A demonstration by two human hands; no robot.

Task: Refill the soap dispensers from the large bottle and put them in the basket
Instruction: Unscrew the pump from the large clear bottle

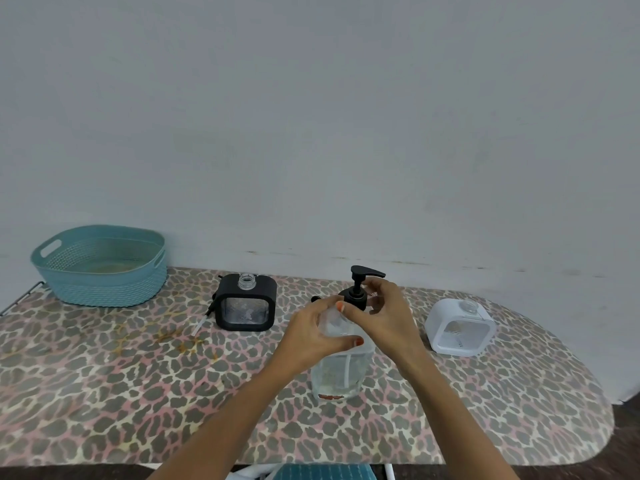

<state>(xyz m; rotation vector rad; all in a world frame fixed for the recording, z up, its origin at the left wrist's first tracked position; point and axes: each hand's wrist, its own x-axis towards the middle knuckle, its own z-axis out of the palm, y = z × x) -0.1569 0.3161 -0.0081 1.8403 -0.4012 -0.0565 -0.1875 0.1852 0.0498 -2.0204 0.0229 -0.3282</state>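
Table (104,375) front open — hands (311,332) seemingly gripping bottle (341,372).

You are in a home, most likely a simple utility corner. The work surface looks like an ironing board (104,393) with a leopard-print cover, pushed against a plain pale wall (311,116) with small stains near the bottom edge.

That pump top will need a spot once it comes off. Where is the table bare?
Bare: the wide near-left stretch of table in front of the basket and black dispenser. Crowded: around the large bottle, between both hands, toward the white dispenser.
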